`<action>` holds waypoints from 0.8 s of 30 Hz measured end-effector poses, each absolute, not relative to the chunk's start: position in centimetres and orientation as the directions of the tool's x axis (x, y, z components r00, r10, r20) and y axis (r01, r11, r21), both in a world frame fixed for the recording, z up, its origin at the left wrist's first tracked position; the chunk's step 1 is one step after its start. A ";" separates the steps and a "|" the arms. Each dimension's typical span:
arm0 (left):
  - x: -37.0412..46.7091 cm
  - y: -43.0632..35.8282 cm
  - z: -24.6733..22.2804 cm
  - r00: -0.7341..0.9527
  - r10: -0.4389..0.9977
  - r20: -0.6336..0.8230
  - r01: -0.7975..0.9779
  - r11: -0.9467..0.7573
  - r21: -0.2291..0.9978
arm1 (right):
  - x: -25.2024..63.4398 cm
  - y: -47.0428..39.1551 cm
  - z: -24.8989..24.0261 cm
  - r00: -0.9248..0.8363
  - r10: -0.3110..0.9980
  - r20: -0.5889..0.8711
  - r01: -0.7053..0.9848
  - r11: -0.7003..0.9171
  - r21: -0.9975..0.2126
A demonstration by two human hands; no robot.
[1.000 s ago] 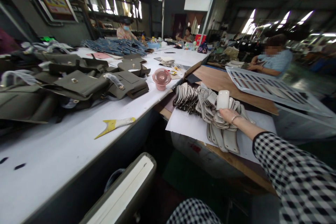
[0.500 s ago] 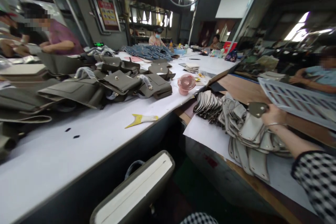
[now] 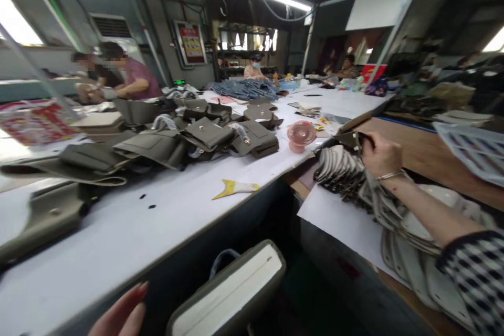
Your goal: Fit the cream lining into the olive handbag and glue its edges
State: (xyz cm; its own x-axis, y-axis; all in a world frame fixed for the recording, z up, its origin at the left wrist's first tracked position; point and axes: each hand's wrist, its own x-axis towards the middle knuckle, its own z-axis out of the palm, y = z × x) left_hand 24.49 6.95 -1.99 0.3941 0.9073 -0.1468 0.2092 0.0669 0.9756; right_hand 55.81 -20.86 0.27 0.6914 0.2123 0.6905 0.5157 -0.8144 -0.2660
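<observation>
My right hand (image 3: 381, 155) is closed on a dark olive leather flap (image 3: 348, 139) with small metal studs. It holds the flap over the far end of a pile of grey-backed flap pieces (image 3: 340, 168), heaped on white paper. My left hand (image 3: 122, 312) shows only its fingers at the bottom edge; they are stretched out with a gap between them and nothing in them. To the right of those fingers, an olive bag body (image 3: 232, 294) stands on edge below the table, its pale side facing up and a wrapped handle beside it.
Several olive handbags (image 3: 208, 134) lie across the white table (image 3: 189, 199). A yellow-and-white forked piece (image 3: 234, 189) and a pink fan (image 3: 301, 135) are near the table edge. A dark gap separates the two work surfaces. Co-workers (image 3: 137, 76) sit at the far left and back.
My right hand has carried the olive flap left and away from me, to the pile's far end. My left hand's fingers have come into view at the bottom. The view has turned left.
</observation>
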 end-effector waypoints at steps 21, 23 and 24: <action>14.3 19.4 -10.5 0.387 0.881 -0.273 -0.124 0.343 0.931 | 39.2 12.9 -7.5 0.677 0.622 0.393 0.378 0.164 -0.911; 13.0 21.6 -10.6 0.297 0.920 -0.255 -0.026 0.275 0.961 | 40.7 12.3 -6.9 0.749 0.587 0.308 0.241 0.192 -0.951; 12.2 22.6 -10.5 0.242 0.943 -0.230 0.034 0.229 0.973 | 41.2 11.7 -6.5 0.766 0.583 0.273 0.183 0.209 -0.961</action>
State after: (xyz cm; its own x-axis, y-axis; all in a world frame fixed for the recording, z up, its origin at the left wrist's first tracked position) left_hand 12.25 22.55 -10.47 0.2417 0.9427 -0.2299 0.0340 0.2286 0.9729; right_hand 41.15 11.72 -6.48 0.7655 0.5828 0.2725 0.1825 0.2094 -0.9606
